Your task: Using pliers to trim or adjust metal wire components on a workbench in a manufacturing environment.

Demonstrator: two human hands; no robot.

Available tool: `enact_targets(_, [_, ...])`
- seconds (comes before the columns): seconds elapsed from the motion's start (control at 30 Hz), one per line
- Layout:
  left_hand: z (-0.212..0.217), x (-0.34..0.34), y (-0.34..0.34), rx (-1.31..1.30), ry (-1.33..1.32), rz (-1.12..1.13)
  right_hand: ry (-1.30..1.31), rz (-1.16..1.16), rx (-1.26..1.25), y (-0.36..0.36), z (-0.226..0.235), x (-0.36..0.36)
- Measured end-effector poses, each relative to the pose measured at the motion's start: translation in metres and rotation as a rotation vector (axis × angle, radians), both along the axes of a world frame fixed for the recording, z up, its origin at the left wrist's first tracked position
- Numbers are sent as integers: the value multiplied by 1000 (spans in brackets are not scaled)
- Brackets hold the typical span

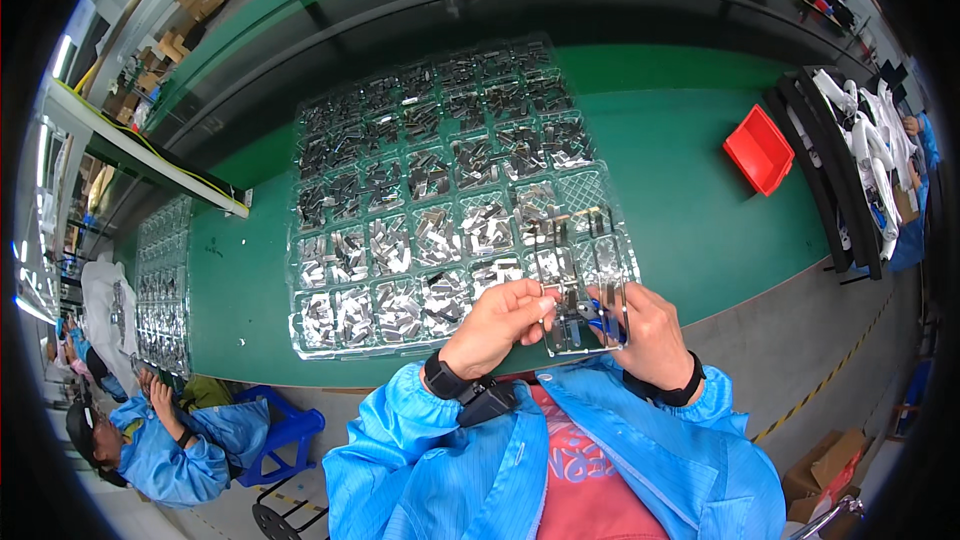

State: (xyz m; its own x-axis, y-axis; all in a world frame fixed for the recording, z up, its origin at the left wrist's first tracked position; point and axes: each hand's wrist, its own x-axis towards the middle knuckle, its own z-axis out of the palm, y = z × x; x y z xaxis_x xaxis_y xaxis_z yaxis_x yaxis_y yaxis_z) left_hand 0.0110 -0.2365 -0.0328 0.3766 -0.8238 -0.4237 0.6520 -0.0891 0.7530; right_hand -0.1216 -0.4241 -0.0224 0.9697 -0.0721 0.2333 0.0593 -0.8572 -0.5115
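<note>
My left hand is closed, thumb against fingers, on the left edge of a thin rectangular frame that bears small dark strips. My right hand is closed around blue-handled cutters at the frame's right side. The jaws of the cutters are too small and covered to make out. Just beyond both hands lies a clear compartment tray, its many pockets filled with small dark and silvery flat pieces. Part of the frame overlaps the tray's near right corner.
A red bin stands on the green table at the right. Farther right, a black rack holds white bagged things. Another compartment tray lies at the far left, where a co-worker in blue sits by a blue stool.
</note>
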Motion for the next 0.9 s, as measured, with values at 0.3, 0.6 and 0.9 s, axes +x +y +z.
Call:
enact_targets(0.3, [4, -3, -2, -121, 185, 110, -89, 115, 183, 11, 5, -5])
enact_targets(0.6, [5, -4, 2, -111, 156, 95, -64, 146, 208, 15, 12, -3])
enact_targets(0.9, [6, -4, 2, -92, 105, 76, -67, 170, 272, 16, 12, -1])
